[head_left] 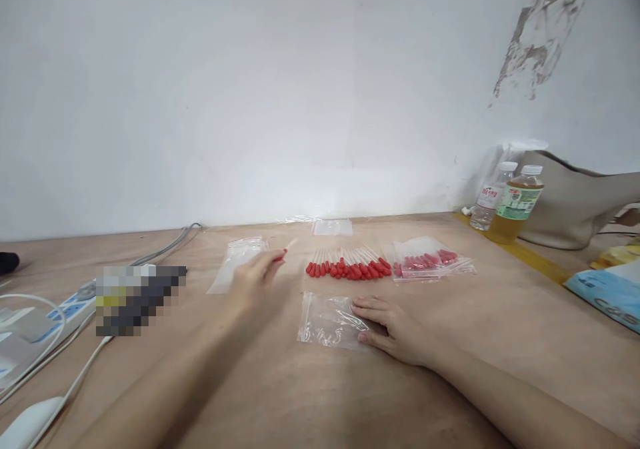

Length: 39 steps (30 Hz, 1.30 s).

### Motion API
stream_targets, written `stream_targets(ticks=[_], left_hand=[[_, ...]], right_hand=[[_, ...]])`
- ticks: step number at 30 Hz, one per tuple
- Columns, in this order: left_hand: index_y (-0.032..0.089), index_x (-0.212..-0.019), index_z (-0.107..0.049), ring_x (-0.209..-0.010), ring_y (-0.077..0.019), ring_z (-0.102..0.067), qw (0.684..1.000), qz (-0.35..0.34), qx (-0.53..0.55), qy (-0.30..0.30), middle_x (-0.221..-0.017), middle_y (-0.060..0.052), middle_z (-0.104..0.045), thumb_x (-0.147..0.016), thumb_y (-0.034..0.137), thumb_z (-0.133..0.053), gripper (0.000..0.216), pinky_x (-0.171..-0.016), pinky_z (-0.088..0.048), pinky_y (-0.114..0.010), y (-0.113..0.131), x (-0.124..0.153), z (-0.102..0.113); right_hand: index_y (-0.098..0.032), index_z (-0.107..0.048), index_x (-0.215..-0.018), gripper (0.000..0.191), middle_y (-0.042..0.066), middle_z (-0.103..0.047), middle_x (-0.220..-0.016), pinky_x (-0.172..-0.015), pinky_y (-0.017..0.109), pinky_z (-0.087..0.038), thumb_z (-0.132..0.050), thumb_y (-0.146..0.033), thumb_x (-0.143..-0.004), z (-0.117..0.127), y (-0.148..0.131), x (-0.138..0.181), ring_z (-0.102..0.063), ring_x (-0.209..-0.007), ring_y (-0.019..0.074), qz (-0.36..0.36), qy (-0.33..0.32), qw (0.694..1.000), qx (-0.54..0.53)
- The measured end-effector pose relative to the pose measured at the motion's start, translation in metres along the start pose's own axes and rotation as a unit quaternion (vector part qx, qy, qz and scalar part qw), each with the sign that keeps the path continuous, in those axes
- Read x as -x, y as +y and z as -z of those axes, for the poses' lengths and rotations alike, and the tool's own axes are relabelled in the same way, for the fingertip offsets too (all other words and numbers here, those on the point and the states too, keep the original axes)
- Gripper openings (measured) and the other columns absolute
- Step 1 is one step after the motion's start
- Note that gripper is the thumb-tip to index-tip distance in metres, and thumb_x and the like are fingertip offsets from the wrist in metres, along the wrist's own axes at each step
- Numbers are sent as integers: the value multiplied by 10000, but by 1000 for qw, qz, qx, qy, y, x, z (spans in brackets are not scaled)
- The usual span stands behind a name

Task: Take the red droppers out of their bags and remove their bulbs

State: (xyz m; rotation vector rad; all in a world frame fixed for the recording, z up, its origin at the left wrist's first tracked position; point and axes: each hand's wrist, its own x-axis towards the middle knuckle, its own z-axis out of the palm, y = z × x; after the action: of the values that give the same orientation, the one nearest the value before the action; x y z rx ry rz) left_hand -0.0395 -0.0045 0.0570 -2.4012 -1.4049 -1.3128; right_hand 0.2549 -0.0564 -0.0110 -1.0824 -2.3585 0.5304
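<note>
Between the fingertips of my left hand (256,275) is a small red-ended stick (281,256), its pale thin end pointing up and away. That hand is closed in a pinch, above the right edge of a stack of clear zip bags (233,262). My right hand (393,329) is open, its fingers lying on the right side of a flat clear zip bag (325,319). Just beyond this bag lies a row of red-ended sticks (347,269), red ends toward me. To its right, a zip bag with red-ended sticks (425,262) rests on the table.
A flat clear packet (332,227) lies near the wall. At the right stand two bottles (515,205), a grey-beige bag (565,202) and a blue package (607,292). A power strip (60,322) with cables and a blurred dark object (145,302) occupy the left side.
</note>
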Motion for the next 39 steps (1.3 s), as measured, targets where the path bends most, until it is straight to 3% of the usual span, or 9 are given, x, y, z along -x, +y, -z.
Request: stream_targets(ticks=[3, 6, 12, 16, 20, 24, 29, 34, 39], left_hand=[[194, -1083, -508, -1024, -193, -532, 985, -97, -42, -135, -1128, -73, -559, -795, 108, -442, 308, -883, -410, -313, 0, -11, -43], [186, -1068, -515, -1060, -220, -503, 962, -114, -81, -233, -1161, -96, -528, -773, 43, -442, 335, -901, -381, -344, 2, -26, -68], [211, -988, -561, -939, -235, -556, 957, -107, -86, -255, -947, -78, -609, -800, 142, -495, 211, -827, -402, -362, 9, -34, -89], [202, -1170, -457, -1018, -244, -505, 975, -73, -47, -205, -1087, -93, -559, -771, 345, -560, 436, -875, -379, -369, 9, -24, -79], [198, -1092, -523, -1056, -197, -487, 990, 14, 49, -130, -1108, -65, -559, -853, 364, -411, 312, -921, -366, -349, 14, 2, -54], [210, -1130, -531, -1192, -188, -381, 963, -52, 94, -247, -1249, -51, -482, -887, 331, -336, 334, -1004, -299, -369, 31, 28, -35], [265, -1346, -205, -1309, -217, -128, 907, -122, 23, -403, -1423, -25, -164, -880, 422, -317, 504, -1059, -92, -461, 36, 44, -34], [282, -1360, -64, -1316, -227, -46, 895, -105, -34, -432, -1431, -42, -34, -869, 499, -267, 575, -1047, -24, -479, 26, 51, -37], [271, -1363, -93, -1316, -233, -62, 899, -81, 2, -431, -1433, -47, -73, -831, 530, -344, 643, -1053, -14, -466, 21, 53, -31]], right_hand=[[-212, -472, -1222, 504, 71, -458, -1269, -984, 395, -339, -466, -473, -791, 0, -1, 0, -409, -1169, 226, 2, 1, 1000, 3], [-209, -481, -1215, 501, 72, -464, -1264, -988, 388, -335, -464, -475, -791, 0, -1, -1, -410, -1169, 225, 10, 5, 1000, 9], [-209, -486, -1211, 498, 76, -472, -1257, -986, 387, -335, -466, -473, -791, 1, -1, -2, -418, -1161, 224, 21, 7, 1000, 13], [-197, -483, -1214, 514, 80, -463, -1264, -986, 380, -334, -459, -486, -790, 1, 0, -1, -412, -1165, 222, 11, 3, 1000, 20], [-205, -482, -1214, 504, 80, -469, -1258, -974, 387, -343, -473, -474, -788, 0, 1, 0, -416, -1159, 226, 16, 9, 1000, 7], [-214, -482, -1212, 504, 74, -467, -1261, -978, 393, -334, -466, -485, -788, -1, 3, -1, -419, -1157, 225, 14, 3, 1000, 0], [-237, -420, -1256, 552, 55, -415, -1305, -1013, 408, -278, -448, -521, -784, 1, 5, -5, -370, -1202, 222, 7, -28, 1000, 3], [-248, -345, -1296, 575, 50, -331, -1354, -1052, 459, -148, -382, -547, -806, 4, 4, -6, -291, -1251, 218, -15, -64, 997, 33], [-303, -211, -1333, 654, 16, -192, -1405, -1066, 453, -48, -427, -566, -774, 12, 9, -5, -191, -1289, 211, 13, -126, 992, 24]])
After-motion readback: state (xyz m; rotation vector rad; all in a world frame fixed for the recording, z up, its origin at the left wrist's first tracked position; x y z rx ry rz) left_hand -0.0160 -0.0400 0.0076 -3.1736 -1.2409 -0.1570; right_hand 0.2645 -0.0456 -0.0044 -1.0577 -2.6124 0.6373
